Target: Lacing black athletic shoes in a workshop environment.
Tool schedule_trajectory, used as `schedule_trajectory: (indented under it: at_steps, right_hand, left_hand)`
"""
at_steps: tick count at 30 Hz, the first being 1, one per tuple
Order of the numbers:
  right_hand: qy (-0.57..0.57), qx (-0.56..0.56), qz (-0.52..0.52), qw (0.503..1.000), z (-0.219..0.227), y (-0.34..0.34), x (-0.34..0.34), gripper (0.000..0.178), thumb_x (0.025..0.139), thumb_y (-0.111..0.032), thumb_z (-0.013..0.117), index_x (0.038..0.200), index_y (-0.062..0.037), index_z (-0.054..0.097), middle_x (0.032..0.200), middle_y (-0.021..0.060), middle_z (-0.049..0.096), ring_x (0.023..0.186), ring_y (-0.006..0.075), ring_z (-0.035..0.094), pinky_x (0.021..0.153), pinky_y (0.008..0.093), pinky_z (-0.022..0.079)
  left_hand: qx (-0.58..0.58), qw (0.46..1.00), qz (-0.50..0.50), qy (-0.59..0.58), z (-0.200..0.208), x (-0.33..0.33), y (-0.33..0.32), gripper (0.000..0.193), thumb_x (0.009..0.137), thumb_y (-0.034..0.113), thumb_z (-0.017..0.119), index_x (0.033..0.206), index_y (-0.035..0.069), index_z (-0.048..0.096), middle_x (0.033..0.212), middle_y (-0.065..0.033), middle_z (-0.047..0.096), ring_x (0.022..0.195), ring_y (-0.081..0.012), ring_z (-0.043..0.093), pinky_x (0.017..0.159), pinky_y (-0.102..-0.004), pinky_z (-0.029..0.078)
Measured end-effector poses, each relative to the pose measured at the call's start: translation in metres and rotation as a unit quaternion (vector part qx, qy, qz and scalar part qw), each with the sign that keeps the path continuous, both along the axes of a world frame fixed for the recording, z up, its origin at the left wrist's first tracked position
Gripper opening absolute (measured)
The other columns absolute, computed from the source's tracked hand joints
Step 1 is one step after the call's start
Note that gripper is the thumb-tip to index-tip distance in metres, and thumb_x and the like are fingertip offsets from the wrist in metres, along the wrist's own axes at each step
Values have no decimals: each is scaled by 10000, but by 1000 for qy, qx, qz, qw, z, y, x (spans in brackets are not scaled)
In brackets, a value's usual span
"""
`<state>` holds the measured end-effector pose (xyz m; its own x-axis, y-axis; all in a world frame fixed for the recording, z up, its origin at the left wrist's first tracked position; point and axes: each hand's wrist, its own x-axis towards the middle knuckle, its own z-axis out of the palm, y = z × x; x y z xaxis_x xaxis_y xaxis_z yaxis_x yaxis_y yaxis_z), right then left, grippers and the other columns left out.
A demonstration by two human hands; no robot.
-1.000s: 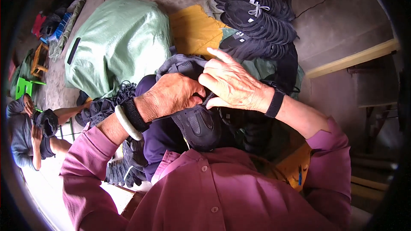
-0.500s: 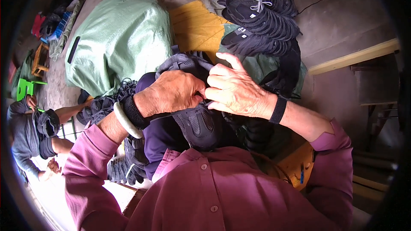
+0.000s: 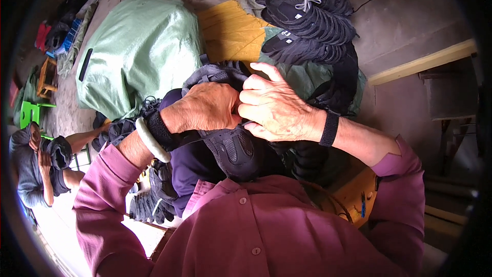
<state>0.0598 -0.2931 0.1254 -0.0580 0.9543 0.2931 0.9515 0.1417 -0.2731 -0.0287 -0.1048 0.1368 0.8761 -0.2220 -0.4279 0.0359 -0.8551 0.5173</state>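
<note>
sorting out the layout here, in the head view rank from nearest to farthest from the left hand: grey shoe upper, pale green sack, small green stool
1. grey shoe upper: held under the left hand, at centre.
2. pale green sack: on the floor, up and to the left of the hand.
3. small green stool: by the far left edge.

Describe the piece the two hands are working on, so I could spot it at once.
Start at the big pale green sack, then drop to the lap just below it. There the left hand and right hand meet on a dark grey shoe upper. Unlike the stacked black uppers above, it is single and being held.
</note>
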Motion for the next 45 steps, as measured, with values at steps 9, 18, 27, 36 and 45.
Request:
schedule_trajectory:
  at_steps: [9,18,27,36,45]
  right_hand:
    - [-6,18,-11,1000,-6,-1,-1,155,731,-211,728,801,-128,617,852,28,532,979,234,561,1169,548,287]
    - [28,-33,52,998,1,0,17,242,740,-211,790,888,-111,628,920,34,551,1060,246,538,1174,525,288]
    - [59,-49,79,994,3,-6,27,251,758,-135,778,922,-81,595,1031,90,570,1143,293,540,1127,488,362]
    - [152,28,55,986,6,2,15,162,822,-21,681,960,-59,606,1036,115,614,1140,325,572,977,430,482]
    - [262,-38,-191,945,3,-35,-34,110,899,-111,705,895,-71,603,819,84,605,762,298,652,683,402,521]
  left_hand:
    - [18,1000,-10,-7,6,-1,-2,266,814,291,724,853,27,720,773,-174,705,785,-360,709,717,-444,547]
    - [35,985,39,-166,2,-12,-10,185,839,246,704,898,70,702,797,-169,711,797,-368,716,716,-470,571]
    - [210,846,362,-330,-8,-50,276,267,879,197,657,1112,90,734,1051,-163,750,978,-301,727,858,-390,542]
    - [242,867,424,-97,-52,-242,395,155,900,177,694,1016,102,763,815,-98,754,625,-191,700,555,-350,541]
    - [-74,909,271,-308,-34,-133,80,137,837,-1,741,960,21,685,1020,-118,693,1004,-272,675,929,-351,512]
